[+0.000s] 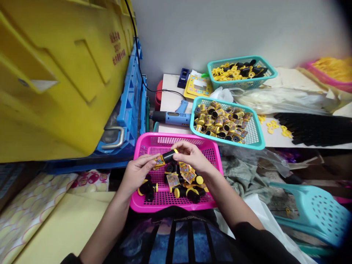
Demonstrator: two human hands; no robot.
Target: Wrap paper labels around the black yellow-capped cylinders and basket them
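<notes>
Above a pink basket [176,208], my left hand [140,169] pinches a yellow printed plastic sleeve [158,161]. One end of a small black cylinder [168,156] meets that sleeve; whether it sits inside cannot be made out. Fingers of my right hand [191,156] close around the cylinder's other end, which has a yellow rim. Below the hands, the basket holds several black cylinders with yellow ends [193,194] and loose printed sleeves [173,179].
A teal basket [254,132] of sleeved cylinders stands on the table, with another teal basket [244,83] of yellow and black parts behind. A blue heat gun [176,118] lies beside them. Yellow crates [55,84] rise at left; a teal stool [321,209] is at right.
</notes>
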